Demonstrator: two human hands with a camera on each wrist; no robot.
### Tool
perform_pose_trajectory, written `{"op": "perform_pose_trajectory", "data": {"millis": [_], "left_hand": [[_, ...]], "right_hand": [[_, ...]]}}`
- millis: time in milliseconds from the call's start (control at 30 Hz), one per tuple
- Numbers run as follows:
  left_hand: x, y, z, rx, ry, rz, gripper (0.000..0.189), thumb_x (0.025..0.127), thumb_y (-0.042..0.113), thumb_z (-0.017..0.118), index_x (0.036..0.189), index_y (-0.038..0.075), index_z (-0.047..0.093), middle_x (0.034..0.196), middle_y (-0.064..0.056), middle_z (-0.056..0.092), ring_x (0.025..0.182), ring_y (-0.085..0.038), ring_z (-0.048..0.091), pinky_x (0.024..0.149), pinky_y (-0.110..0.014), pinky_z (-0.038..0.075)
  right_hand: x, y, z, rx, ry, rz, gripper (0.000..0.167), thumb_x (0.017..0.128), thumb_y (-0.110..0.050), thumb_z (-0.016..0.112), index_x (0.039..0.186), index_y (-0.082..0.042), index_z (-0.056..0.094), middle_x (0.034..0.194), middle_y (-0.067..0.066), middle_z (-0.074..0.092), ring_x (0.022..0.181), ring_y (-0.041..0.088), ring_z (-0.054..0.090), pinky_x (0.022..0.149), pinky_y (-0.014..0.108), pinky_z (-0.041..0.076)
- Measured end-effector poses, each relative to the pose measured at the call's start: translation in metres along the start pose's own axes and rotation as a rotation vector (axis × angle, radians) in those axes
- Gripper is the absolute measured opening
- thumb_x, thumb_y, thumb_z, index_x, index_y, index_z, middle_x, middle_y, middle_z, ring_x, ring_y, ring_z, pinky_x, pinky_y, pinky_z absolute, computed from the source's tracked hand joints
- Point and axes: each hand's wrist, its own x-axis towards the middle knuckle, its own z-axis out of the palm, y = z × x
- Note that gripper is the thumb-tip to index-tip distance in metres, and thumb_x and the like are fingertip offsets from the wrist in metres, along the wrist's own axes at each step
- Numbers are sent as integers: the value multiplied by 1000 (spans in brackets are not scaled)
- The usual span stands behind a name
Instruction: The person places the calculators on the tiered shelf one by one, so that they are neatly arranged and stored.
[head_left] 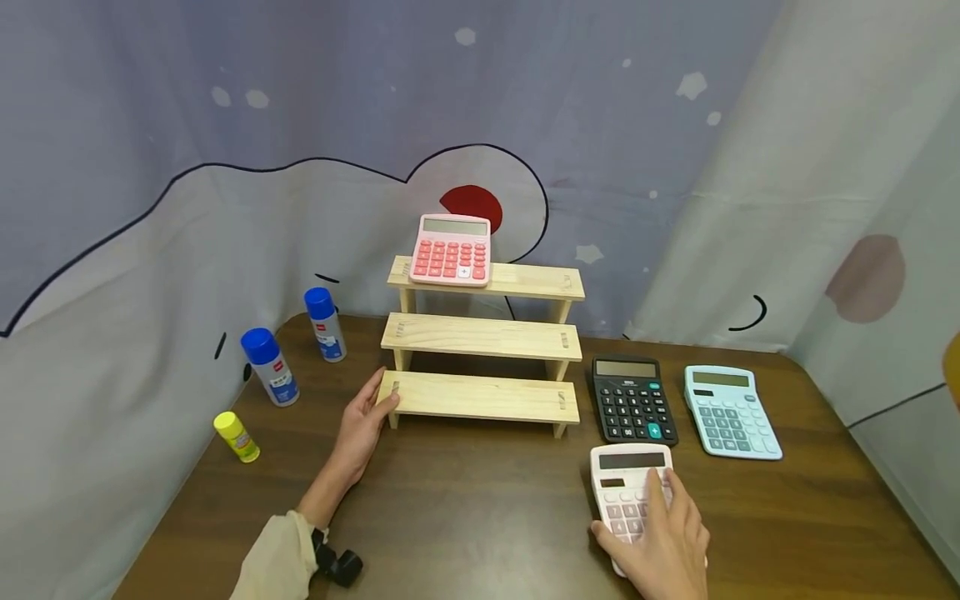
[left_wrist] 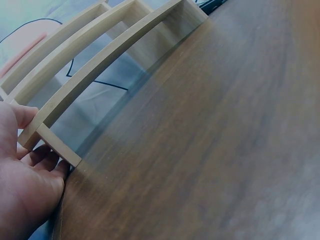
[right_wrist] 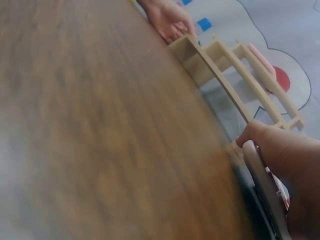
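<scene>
At the left end of the lowest step of a three-step wooden display stand (head_left: pixel 480 395), my left hand (head_left: pixel 356 440) grips the board, thumb over its top and the other fingers beneath. In the left wrist view, the end leg of the stand (left_wrist: pixel 59 145) comes down beside those fingers. My right hand (head_left: pixel 663 537) holds a pale pink-and-white calculator (head_left: pixel 622 507) by its sides, thumb on the left edge and fingers across the right part of its face. Its lower keys are hidden under the hand. A pink calculator (head_left: pixel 450 250) leans back on the top step, toward the left.
A black calculator (head_left: pixel 634 400) and a light blue calculator (head_left: pixel 733 412) lie right of the stand. Two blue-capped spray cans (head_left: pixel 273 371) and a yellow glue stick (head_left: pixel 237 437) stand at the left. A printed curtain (head_left: pixel 337 100) hangs behind the brown table (head_left: pixel 465 517).
</scene>
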Motion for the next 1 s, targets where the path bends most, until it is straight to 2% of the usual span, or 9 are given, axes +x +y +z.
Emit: {"op": "perform_pose_trajectory", "data": {"millis": [267, 567, 1000], "left_hand": [[1, 0, 0, 2, -5, 0, 67, 104, 20, 55, 160, 11, 21, 167, -5, 18, 152, -17, 21, 122, -37, 24], [3, 5, -2, 22, 1, 13, 67, 103, 21, 55, 160, 10, 20, 167, -7, 17, 152, -20, 21, 123, -40, 23], [3, 0, -1, 9, 9, -7, 66, 103, 20, 55, 160, 12, 22, 167, -4, 19, 152, -18, 23, 123, -37, 25]], "right_hand": [[7, -7, -10, 29, 13, -37, 114, 69, -60, 81, 152, 2, 32, 155, 31, 22, 136, 54, 26, 102, 67, 24], [24, -19, -18, 45, 130, -183, 107, 67, -52, 84, 148, 2, 39, 152, 27, 29, 133, 51, 32, 96, 63, 29], [42, -37, -29, 62, 174, -288, 106, 65, -50, 84, 148, -1, 40, 153, 24, 30, 133, 49, 33, 95, 59, 29]]}}
